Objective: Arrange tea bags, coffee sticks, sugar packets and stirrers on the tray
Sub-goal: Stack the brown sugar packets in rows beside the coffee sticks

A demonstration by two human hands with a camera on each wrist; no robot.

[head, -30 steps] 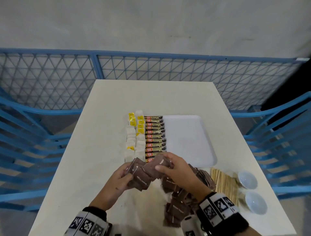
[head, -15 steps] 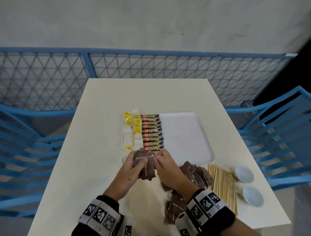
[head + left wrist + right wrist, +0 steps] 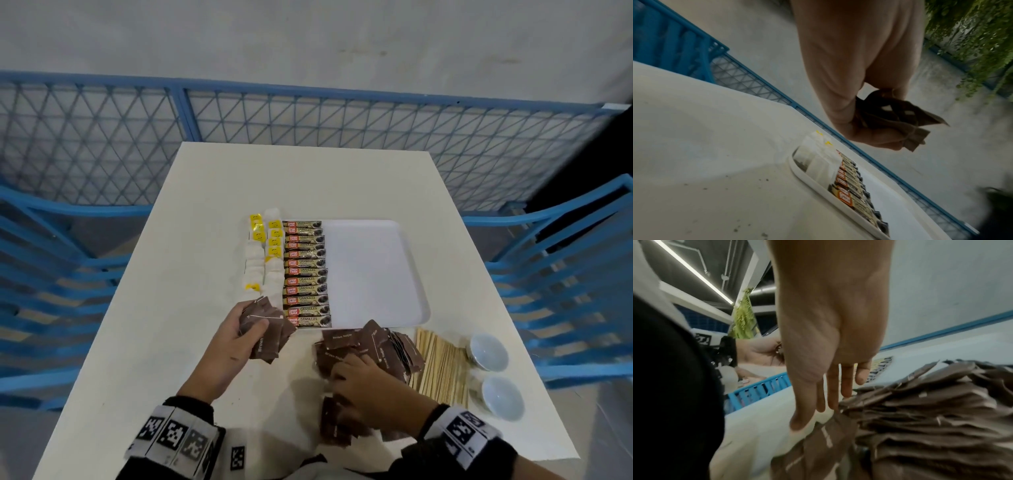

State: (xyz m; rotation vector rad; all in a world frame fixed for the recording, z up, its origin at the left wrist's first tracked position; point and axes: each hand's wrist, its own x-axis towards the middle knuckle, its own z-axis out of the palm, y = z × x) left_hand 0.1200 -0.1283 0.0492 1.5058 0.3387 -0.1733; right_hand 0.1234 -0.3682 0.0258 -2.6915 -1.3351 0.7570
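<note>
My left hand (image 3: 239,334) grips a fanned bunch of brown sugar packets (image 3: 269,330) just off the tray's near left corner; the left wrist view shows the same bunch of packets (image 3: 900,120) pinched between thumb and fingers. My right hand (image 3: 363,387) reaches down with straight fingers (image 3: 835,389) onto the loose pile of brown sugar packets (image 3: 376,346) on the table. The white tray (image 3: 373,274) holds two columns of tea bags (image 3: 265,253) and a column of coffee sticks (image 3: 306,274) on its left side. Wooden stirrers (image 3: 440,366) lie right of the pile.
Two small pale bowls (image 3: 488,351) (image 3: 501,397) stand at the table's near right edge, beside the stirrers. Blue chairs (image 3: 565,281) flank the white table (image 3: 308,181), and a blue mesh fence (image 3: 308,116) runs behind it.
My right hand has let go of the bunch and dropped back right onto the loose pile. The left hand keeps the bunch, a little lower and to the left.
</note>
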